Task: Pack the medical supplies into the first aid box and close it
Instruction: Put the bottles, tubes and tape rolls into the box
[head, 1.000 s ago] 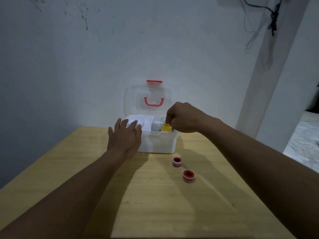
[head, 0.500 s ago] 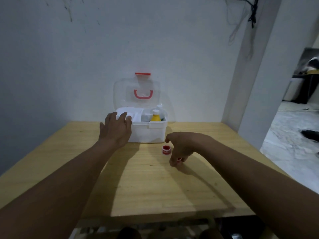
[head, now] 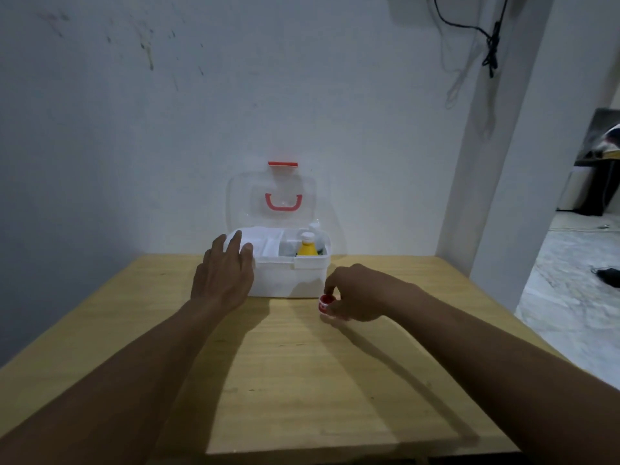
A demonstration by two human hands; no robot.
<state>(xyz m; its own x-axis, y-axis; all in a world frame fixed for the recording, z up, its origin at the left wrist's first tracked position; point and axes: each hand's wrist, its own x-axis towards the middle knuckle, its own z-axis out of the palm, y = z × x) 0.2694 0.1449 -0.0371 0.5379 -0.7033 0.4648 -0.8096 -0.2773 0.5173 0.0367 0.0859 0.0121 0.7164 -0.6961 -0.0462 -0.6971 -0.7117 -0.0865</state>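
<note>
Your left hand (head: 223, 276) lies flat, fingers spread, on the open first aid box (head: 288, 273) to steady it. Your right hand (head: 355, 293) has its fingers pinching a red tape roll (head: 326, 302) on the tabletop (head: 302, 380), just in front of the box, ready to lift it in.

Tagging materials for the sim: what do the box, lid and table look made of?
Box: likely plastic, milky white, translucent, moulded rim.
Lid: clear plastic; the wall shows through it; red handle, probably plastic too.
Table: wood or wood-look board, pale yellow, matte, faint grain lines; veneer or solid, cannot tell.
</note>
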